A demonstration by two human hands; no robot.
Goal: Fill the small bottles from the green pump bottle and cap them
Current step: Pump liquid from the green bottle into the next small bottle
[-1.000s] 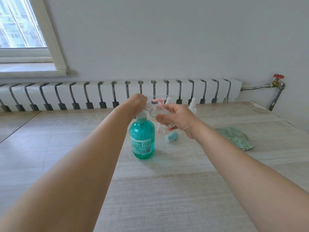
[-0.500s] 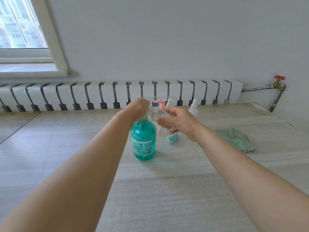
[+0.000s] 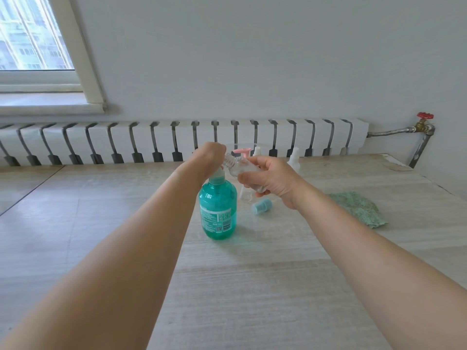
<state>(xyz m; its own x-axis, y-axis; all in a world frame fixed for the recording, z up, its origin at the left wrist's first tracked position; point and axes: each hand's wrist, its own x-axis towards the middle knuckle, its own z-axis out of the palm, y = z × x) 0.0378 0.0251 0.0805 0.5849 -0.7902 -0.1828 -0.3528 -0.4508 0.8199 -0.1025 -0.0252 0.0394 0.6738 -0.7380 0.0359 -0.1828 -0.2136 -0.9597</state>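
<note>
Green pump bottle [image 3: 218, 210], translucent and rounded, stands mid-table under your left hand [image 3: 209, 157], whose curled fingers cover its pump head. Just right, your right hand [image 3: 270, 180] grips a clear small bottle [image 3: 240, 168], tilted with its threaded neck at the pump. Behind it stand more small bottles, one pink-topped [image 3: 241, 151]. A blue cap [image 3: 261, 207] lies near; farther right, a nubbly green cloth [image 3: 358, 208].

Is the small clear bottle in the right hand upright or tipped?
Tipped: the small clear bottle lies slanted in the right hand, neck toward the green pump bottle.
</note>
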